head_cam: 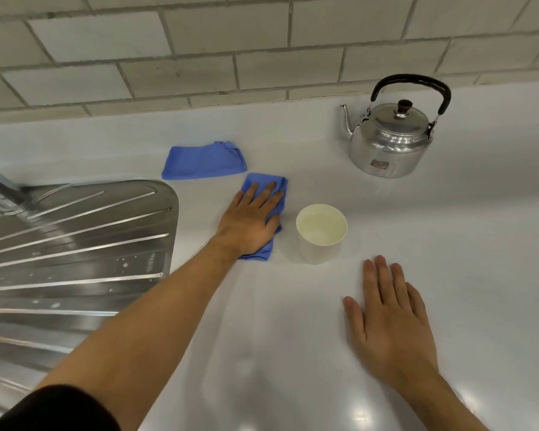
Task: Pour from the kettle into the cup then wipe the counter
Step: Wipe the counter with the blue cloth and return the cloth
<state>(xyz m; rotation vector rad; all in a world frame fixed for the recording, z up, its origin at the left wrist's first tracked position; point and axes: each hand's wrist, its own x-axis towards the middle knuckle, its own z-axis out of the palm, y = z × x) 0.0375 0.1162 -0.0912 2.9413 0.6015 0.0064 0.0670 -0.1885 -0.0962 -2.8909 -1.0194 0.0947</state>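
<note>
1. Hands: the left hand lies flat, palm down, on a blue cloth, fingers spread and pressing it onto the white surface. Its grip is wide and not curled round anything; the cloth is held only by the weight of the palm.
2. The right hand lies flat on the bare surface nearer the camera, fingers straight and slightly apart, grip wide and holding nothing.
3. The cup, cream-white and without a visible handle, stands upright between the two hands, just right of the cloth and apart from it. Clear liquid shows inside.
4. The kettle, shiny metal with a black arched handle raised and a dark knob on its lid, stands upright far back on the right, well apart from the cup. Its spout points left.
5. A second blue cloth, folded, lies just behind the one under the left hand, close to it; whether the two touch cannot be told.
6. At the left, a ribbed steel draining board is set into the surface, with a few drops on it.
7. A wall of pale tiles runs along the back.
8. A dark sleeve shows on the left arm at the lower edge.
</note>
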